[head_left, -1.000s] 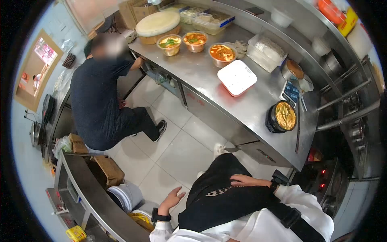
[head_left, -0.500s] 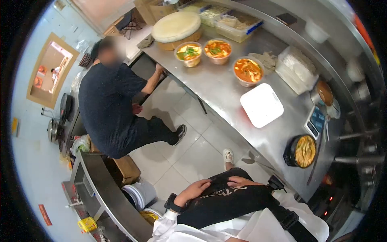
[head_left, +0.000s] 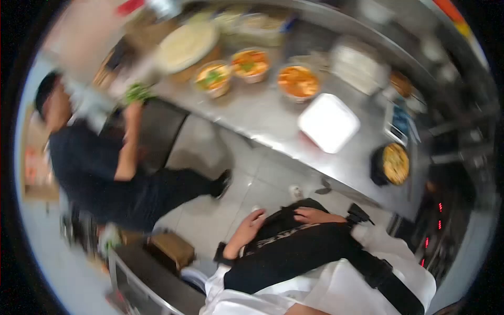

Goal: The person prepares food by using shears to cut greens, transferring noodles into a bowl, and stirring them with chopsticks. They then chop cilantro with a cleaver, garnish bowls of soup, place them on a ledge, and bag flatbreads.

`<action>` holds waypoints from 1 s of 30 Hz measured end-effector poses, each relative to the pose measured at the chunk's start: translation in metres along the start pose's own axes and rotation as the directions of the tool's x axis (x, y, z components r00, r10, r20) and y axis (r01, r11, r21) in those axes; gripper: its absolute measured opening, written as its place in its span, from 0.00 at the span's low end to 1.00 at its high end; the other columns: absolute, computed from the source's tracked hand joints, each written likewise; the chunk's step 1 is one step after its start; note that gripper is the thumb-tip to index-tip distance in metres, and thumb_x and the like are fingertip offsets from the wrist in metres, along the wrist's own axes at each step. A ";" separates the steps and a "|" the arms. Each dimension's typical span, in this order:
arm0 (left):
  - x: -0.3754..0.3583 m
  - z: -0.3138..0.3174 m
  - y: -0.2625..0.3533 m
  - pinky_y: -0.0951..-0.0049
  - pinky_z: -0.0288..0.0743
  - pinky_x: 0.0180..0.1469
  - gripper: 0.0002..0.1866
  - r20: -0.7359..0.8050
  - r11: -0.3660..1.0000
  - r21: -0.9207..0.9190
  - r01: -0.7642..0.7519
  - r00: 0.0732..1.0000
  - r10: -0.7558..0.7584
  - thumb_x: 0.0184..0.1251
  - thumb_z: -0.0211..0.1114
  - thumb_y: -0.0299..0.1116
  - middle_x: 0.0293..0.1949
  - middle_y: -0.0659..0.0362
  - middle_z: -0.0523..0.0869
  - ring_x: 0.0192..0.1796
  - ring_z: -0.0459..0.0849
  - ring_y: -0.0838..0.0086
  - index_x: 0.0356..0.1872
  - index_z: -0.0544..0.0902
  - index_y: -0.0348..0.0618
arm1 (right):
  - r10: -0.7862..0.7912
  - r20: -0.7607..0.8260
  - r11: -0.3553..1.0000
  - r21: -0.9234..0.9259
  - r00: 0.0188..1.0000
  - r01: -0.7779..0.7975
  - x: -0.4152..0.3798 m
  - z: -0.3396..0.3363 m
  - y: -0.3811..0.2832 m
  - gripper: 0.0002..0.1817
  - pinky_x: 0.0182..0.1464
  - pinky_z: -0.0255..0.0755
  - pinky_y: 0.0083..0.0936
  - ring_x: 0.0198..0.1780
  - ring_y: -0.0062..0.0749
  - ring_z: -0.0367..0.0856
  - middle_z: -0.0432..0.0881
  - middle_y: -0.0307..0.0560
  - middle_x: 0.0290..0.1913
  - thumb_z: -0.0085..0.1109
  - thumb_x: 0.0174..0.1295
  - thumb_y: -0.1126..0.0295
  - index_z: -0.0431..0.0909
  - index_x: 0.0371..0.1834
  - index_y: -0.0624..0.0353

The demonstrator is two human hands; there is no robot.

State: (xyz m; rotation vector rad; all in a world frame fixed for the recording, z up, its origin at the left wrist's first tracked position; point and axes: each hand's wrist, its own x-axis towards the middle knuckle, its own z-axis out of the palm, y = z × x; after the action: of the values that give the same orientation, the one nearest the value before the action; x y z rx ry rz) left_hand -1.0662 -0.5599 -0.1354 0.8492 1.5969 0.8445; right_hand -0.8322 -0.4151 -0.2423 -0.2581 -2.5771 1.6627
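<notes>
Black apron: under the right fingers, beside the left.
Left hand: fingers loose, contact unclear.
Right hand: fingers relaxed, resting.

One head-worn, wide-angle camera is looking forward and down, sitting close above a black apron and facing a steel desk farther off.

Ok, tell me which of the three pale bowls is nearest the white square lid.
The right pale bowl, beside the white square lid; the middle bowl and left bowl stand farther away.
</notes>
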 end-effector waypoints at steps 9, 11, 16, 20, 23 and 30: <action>0.027 -0.039 -0.031 0.74 0.62 0.57 0.16 0.140 0.998 0.003 0.064 0.988 -0.064 0.66 0.50 0.33 0.48 0.53 0.78 0.53 0.73 0.70 0.51 0.71 0.35 | 0.385 -0.009 0.905 0.201 0.923 -0.375 0.018 -0.014 -0.055 0.23 0.49 0.66 0.33 0.48 0.49 0.72 0.72 0.58 0.45 0.40 0.65 0.53 0.70 0.45 0.65; 0.026 -0.036 -0.019 0.75 0.62 0.57 0.16 0.185 0.995 0.072 0.063 0.980 -0.076 0.67 0.49 0.33 0.49 0.53 0.77 0.53 0.73 0.70 0.52 0.71 0.35 | 0.446 -0.018 0.880 0.191 0.895 -0.435 0.019 -0.011 -0.066 0.23 0.49 0.66 0.33 0.48 0.49 0.72 0.73 0.56 0.45 0.40 0.64 0.52 0.70 0.46 0.63; 0.036 -0.030 0.017 0.75 0.62 0.56 0.16 0.233 0.990 0.139 0.023 0.971 -0.056 0.67 0.49 0.33 0.49 0.52 0.77 0.53 0.73 0.70 0.52 0.71 0.35 | 0.431 -0.074 0.883 0.238 0.899 -0.404 0.025 -0.008 -0.058 0.22 0.49 0.66 0.33 0.48 0.48 0.72 0.73 0.55 0.44 0.40 0.64 0.51 0.71 0.45 0.59; 0.041 -0.029 0.020 0.74 0.63 0.55 0.17 0.222 0.993 0.098 0.068 0.971 -0.089 0.66 0.50 0.34 0.49 0.51 0.76 0.52 0.73 0.70 0.52 0.70 0.36 | 0.439 -0.055 0.878 0.242 0.897 -0.414 0.027 -0.021 -0.060 0.23 0.49 0.67 0.32 0.49 0.47 0.72 0.73 0.56 0.45 0.41 0.64 0.51 0.71 0.46 0.61; 0.041 -0.029 0.029 0.74 0.65 0.54 0.18 0.201 0.974 0.226 0.013 0.978 -0.060 0.66 0.50 0.35 0.49 0.51 0.76 0.52 0.74 0.70 0.53 0.70 0.37 | 0.295 -0.148 0.935 0.246 0.944 -0.253 0.028 -0.013 -0.034 0.27 0.46 0.67 0.33 0.42 0.42 0.74 0.75 0.55 0.39 0.38 0.64 0.46 0.71 0.43 0.62; 0.023 -0.025 0.022 0.74 0.67 0.51 0.18 0.082 0.994 0.111 -0.012 0.997 0.002 0.66 0.51 0.37 0.48 0.52 0.78 0.50 0.75 0.69 0.53 0.70 0.38 | 0.327 0.075 0.894 0.297 0.942 -0.334 0.035 -0.026 -0.033 0.22 0.43 0.67 0.27 0.39 0.36 0.73 0.74 0.51 0.37 0.41 0.65 0.53 0.70 0.44 0.63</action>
State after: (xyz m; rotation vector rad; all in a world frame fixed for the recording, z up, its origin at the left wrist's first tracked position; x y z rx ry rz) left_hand -1.0921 -0.5313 -0.1229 0.9569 1.5807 0.7219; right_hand -0.8668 -0.3991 -0.2025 -0.6934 -2.3394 2.1570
